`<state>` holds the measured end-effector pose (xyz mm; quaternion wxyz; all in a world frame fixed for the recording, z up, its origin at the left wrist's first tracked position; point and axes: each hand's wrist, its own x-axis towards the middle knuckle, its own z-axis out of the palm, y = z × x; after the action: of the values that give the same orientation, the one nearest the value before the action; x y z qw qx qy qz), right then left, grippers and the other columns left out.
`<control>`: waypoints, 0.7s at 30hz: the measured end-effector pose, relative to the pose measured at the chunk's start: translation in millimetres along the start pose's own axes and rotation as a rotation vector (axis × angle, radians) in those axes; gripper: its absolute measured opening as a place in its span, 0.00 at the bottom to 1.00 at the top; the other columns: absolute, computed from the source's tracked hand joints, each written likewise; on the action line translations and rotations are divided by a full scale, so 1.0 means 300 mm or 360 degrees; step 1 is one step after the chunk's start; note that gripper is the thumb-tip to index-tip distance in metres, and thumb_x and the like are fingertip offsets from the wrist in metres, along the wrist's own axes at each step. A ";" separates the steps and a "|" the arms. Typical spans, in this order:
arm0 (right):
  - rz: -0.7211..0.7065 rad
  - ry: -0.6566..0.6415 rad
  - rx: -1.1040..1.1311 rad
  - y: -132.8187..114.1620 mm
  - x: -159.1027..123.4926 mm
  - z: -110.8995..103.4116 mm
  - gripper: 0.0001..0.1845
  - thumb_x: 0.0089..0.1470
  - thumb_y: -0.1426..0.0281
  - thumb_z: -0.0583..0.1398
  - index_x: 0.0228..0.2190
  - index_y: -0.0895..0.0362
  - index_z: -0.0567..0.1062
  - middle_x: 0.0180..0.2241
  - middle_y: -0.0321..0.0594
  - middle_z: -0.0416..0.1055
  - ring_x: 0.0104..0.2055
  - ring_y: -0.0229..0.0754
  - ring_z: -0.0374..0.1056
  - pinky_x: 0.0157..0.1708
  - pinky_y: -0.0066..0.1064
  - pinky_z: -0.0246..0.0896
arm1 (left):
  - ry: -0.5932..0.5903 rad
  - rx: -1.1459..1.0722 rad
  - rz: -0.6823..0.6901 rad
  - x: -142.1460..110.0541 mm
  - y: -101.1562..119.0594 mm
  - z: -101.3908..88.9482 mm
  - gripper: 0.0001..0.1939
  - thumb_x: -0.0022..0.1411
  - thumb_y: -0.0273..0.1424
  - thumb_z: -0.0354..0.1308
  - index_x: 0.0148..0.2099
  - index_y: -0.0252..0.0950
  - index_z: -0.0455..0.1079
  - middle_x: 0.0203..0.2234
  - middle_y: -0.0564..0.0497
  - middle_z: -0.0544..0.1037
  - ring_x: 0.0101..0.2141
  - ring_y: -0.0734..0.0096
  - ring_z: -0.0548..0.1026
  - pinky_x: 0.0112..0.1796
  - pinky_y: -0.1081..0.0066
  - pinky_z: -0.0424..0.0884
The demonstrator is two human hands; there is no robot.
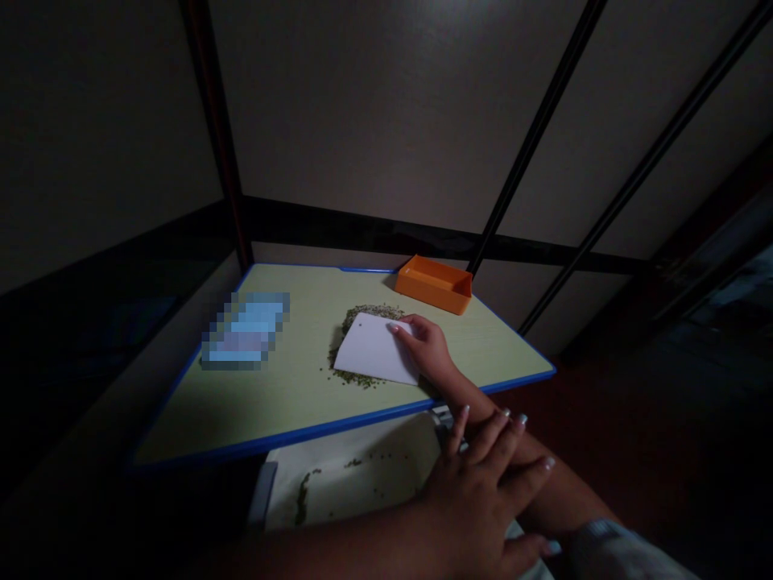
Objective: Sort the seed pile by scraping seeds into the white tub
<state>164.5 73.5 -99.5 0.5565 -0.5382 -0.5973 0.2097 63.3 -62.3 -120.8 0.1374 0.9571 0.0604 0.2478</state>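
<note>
Grip of right hand (431,350) pinches the white card (374,353) over green grains (362,379) on the table (259,407); left hand (480,491) is spread wide. Too quick push could scatter grains past the edge.

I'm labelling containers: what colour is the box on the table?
The box is orange, best in head view.

Bin (386,467) — partly hidden (forearm (326,536)); blue item (246,329) — pixelated.

the light is dim, edges near-black, with faint glare high on the wall (386,105).
</note>
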 end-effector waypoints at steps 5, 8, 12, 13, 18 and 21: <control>-0.0041 -0.0056 0.0056 -0.003 -0.010 0.002 0.15 0.48 0.57 0.64 0.30 0.57 0.76 0.27 0.37 0.74 0.29 0.39 0.64 0.30 0.29 0.57 | -0.0058 -0.0067 -0.0018 -0.002 0.006 -0.043 0.32 0.71 0.48 0.40 0.71 0.40 0.43 0.69 0.40 0.41 0.68 0.54 0.37 0.63 0.41 0.39; -0.0060 -0.0079 0.0077 -0.004 -0.013 -0.002 0.15 0.48 0.57 0.64 0.30 0.57 0.76 0.28 0.37 0.74 0.29 0.39 0.64 0.30 0.29 0.57 | -0.0086 -0.0101 -0.0028 0.002 0.006 -0.044 0.32 0.71 0.48 0.40 0.71 0.40 0.44 0.69 0.40 0.39 0.68 0.55 0.36 0.63 0.42 0.39; -0.0020 0.0169 0.0036 0.001 -0.008 -0.026 0.16 0.48 0.57 0.63 0.30 0.57 0.76 0.28 0.38 0.74 0.30 0.40 0.66 0.30 0.30 0.58 | -0.0092 -0.0106 -0.0036 0.000 0.005 -0.038 0.32 0.71 0.48 0.40 0.70 0.40 0.44 0.69 0.40 0.39 0.68 0.54 0.35 0.63 0.41 0.39; -0.0004 0.0248 -0.0003 0.004 -0.006 -0.035 0.16 0.48 0.57 0.63 0.30 0.57 0.76 0.29 0.39 0.75 0.31 0.41 0.66 0.31 0.30 0.58 | -0.0085 -0.0097 -0.0040 -0.001 0.004 -0.037 0.32 0.71 0.48 0.40 0.70 0.40 0.44 0.69 0.40 0.39 0.68 0.54 0.35 0.63 0.41 0.38; 0.0069 0.0320 -0.0144 0.023 0.003 -0.063 0.17 0.47 0.55 0.62 0.29 0.57 0.76 0.28 0.40 0.76 0.31 0.43 0.67 0.33 0.32 0.59 | -0.0058 -0.0057 -0.0020 -0.002 0.002 -0.024 0.33 0.70 0.48 0.41 0.71 0.38 0.44 0.69 0.39 0.39 0.68 0.52 0.35 0.63 0.41 0.40; 0.0077 0.0237 -0.0121 0.031 0.002 -0.057 0.17 0.47 0.55 0.63 0.28 0.57 0.76 0.27 0.39 0.75 0.30 0.42 0.66 0.31 0.31 0.59 | -0.0025 -0.0014 -0.0027 0.000 0.000 -0.010 0.34 0.69 0.49 0.42 0.70 0.39 0.44 0.69 0.38 0.40 0.68 0.50 0.37 0.62 0.40 0.40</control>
<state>183.7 71.3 -102.0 0.5733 -0.5874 -0.5485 0.1596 61.9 -61.4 -118.2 0.1443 0.9578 0.0663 0.2395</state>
